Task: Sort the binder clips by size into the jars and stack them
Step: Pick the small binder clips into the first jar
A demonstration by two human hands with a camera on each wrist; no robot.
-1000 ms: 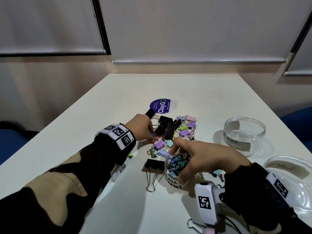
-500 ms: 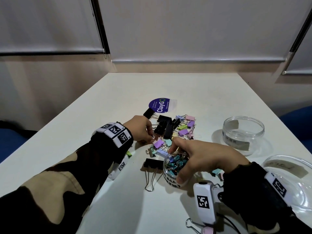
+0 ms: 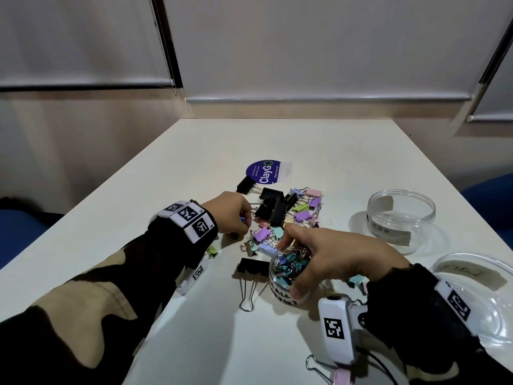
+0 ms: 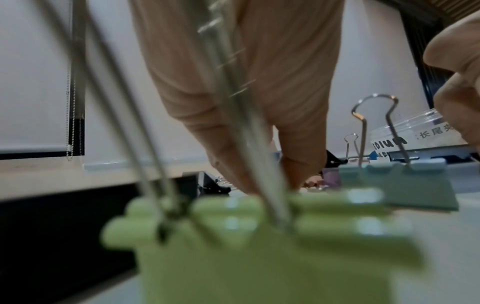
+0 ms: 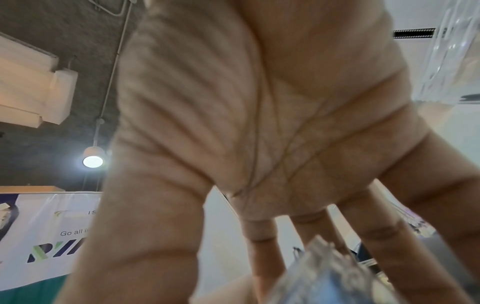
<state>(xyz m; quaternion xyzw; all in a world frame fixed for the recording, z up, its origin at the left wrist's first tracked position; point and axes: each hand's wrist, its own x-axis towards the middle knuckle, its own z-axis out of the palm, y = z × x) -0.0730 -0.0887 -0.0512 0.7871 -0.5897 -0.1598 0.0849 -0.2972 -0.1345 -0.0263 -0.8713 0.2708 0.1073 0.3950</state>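
Both sleeves (image 3: 83, 295) are camouflage in black and tan. Each wrist wears a black band (image 3: 177, 240) carrying white blocks (image 3: 191, 220) printed with black square codes; a thin black cable (image 3: 380, 362) trails from the right one.

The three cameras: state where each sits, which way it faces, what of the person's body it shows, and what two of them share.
Head: worn high, looks forward and down at the table; shows both sleeves, left hand, right hand gripping the small jar.
Left wrist: sits low at the table, looks along the left hand to a green clip.
Right wrist: looks up past the palm at a ceiling lamp.
Shared: head and left wrist both show the medium jar.
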